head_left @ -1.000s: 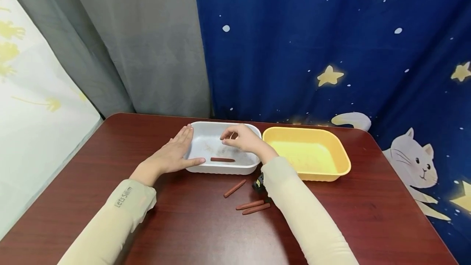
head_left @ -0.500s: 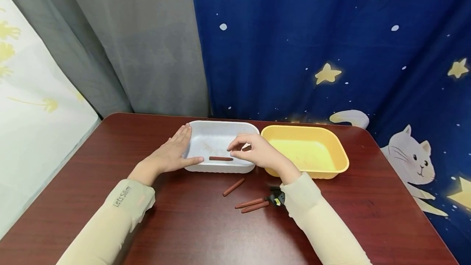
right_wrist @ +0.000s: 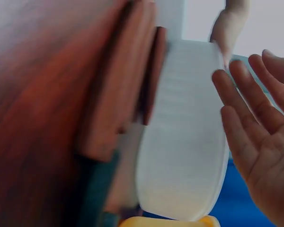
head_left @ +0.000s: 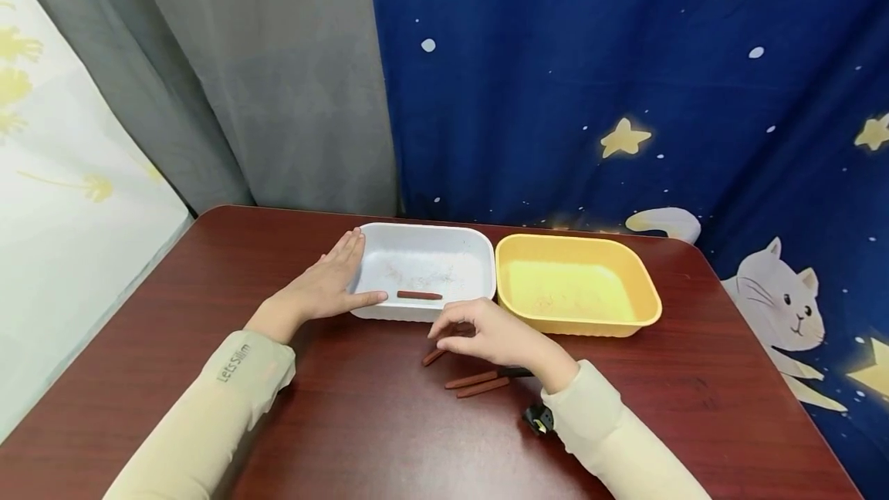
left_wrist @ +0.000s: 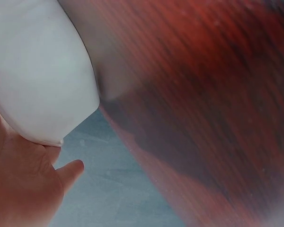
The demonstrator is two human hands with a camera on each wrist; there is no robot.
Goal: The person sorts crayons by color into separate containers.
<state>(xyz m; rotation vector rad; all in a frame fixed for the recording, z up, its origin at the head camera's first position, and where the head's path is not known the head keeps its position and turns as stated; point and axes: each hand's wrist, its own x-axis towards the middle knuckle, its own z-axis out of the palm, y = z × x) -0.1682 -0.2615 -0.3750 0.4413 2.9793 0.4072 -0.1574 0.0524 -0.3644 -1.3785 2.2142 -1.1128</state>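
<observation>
My left hand [head_left: 319,284] rests against the left end of the white basin [head_left: 458,235], fingers straight along its side and thumb over the front rim. One reddish-brown stick [head_left: 420,295], tapered at an end, lies inside that basin. My right hand [head_left: 486,334] hovers in front of the basin, above a second stick [head_left: 434,356] that it partly covers. In the right wrist view, the fingers [right_wrist: 241,99] are spread and hold nothing. Two more sticks [head_left: 472,380] lie side by side on the table, below the right hand.
A yellow basin [head_left: 646,307] stands right beside the white one. The dark red table [head_left: 347,423] reaches back to grey and blue curtains [head_left: 514,83]. A small black device [head_left: 538,417] shows below the right wrist.
My right hand has moved out of the white basin, towards me and slightly right, over the stick in front. The left hand stays at the basin's left end.
</observation>
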